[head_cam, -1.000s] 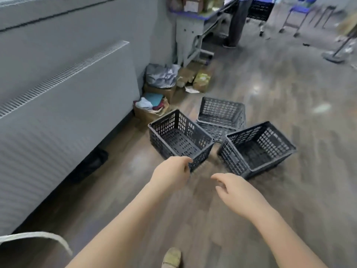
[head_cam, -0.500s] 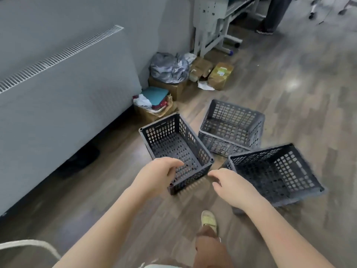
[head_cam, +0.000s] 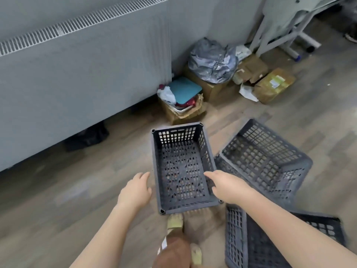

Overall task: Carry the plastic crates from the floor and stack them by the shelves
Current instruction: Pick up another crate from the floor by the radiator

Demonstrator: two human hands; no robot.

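Three dark grey perforated plastic crates lie on the wooden floor. The middle crate (head_cam: 181,167) stands upright right in front of me. My left hand (head_cam: 135,190) hovers just off its left wall, fingers apart, holding nothing. My right hand (head_cam: 228,186) lies at the crate's right rim with its fingertips reaching over the edge, not closed on it. A second crate (head_cam: 266,161) sits tilted against the middle crate's right side. The third crate (head_cam: 239,238) is at the lower right, partly hidden by my right forearm.
A long grey cabinet (head_cam: 77,74) runs along the left. Beyond the crates stand an open cardboard box of clutter (head_cam: 181,113), a crumpled grey bag (head_cam: 212,60) and more cartons (head_cam: 274,84). White table legs (head_cam: 289,35) are at the top right. My sandalled foot (head_cam: 174,223) is just below the middle crate.
I have stepped closer and the view has tilted down. Both hands have moved forward from the middle crate's near corner to either side of it.
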